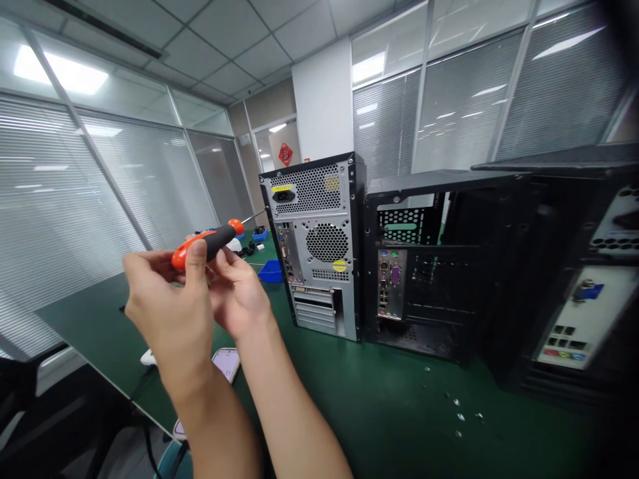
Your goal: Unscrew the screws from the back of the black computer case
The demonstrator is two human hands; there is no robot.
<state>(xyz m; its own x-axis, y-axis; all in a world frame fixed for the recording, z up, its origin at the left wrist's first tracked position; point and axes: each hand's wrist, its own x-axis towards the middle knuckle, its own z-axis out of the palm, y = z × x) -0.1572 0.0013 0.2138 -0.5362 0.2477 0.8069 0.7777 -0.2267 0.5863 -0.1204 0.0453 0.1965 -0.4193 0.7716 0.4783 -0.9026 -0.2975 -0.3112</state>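
Left hand (pixel 167 309): pinching the orange-black screwdriver (pixel 217 242)
Right hand (pixel 244 296): curled by its handle; cannot tell whether gripping
Screwdriver tip: at leftmost computer case (pixel 324 243), left edge
Counter (pixel 324 386): small shiny bits (pixel 460 417), near right

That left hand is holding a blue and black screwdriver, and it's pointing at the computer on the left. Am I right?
Not quite: the colour blue is wrong. The head view shows the left hand holding an orange and black screwdriver, and it's pointing at the computer on the left.
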